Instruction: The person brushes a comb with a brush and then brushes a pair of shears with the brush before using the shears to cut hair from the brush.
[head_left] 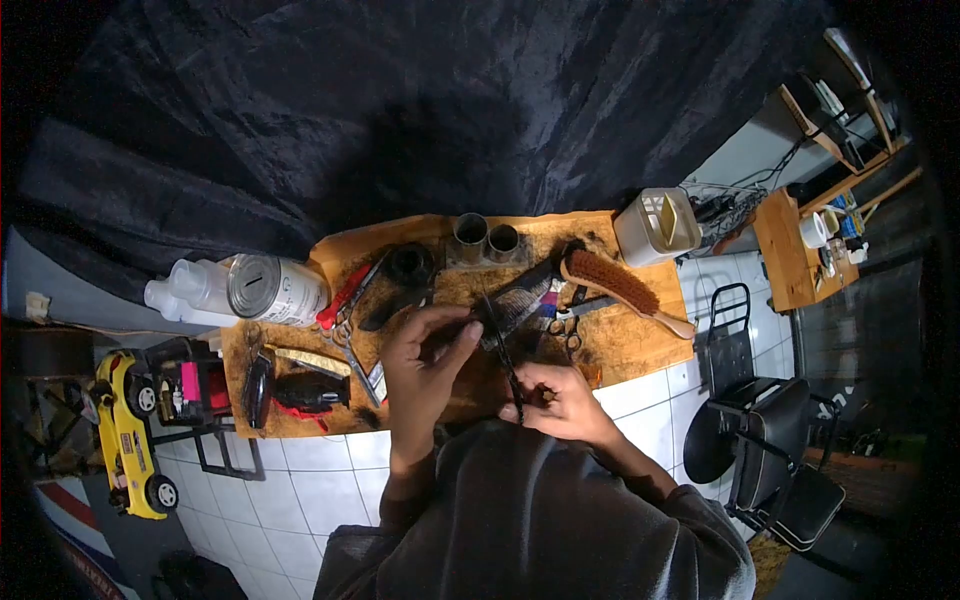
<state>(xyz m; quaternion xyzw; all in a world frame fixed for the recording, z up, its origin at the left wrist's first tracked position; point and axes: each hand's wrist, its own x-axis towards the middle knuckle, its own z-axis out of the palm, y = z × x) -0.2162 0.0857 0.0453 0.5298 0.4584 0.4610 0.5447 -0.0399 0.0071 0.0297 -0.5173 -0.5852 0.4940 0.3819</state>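
Observation:
Over the front of a wooden table [470,290], a thin, dark, twisted strand like a lock of hair [507,365] runs between my hands. My left hand [425,365] pinches near its upper end with thumb and forefinger. Lower down, the fingers of my right hand [560,400] are closed around its other end. Just beyond the strand lies a dark mesh-like piece [520,300]. A wooden brush with brown bristles [615,280] rests to the right, and scissors [565,335] lie below it. Dark hair-like scraps are scattered on the wood.
At the table's left are a white can [275,290], clear plastic bottles [195,285], red-handled scissors [345,295] and black clippers [310,390]. Two cups [470,230] and a white container [658,228] stand at the back. A black chair [770,440] is on the right.

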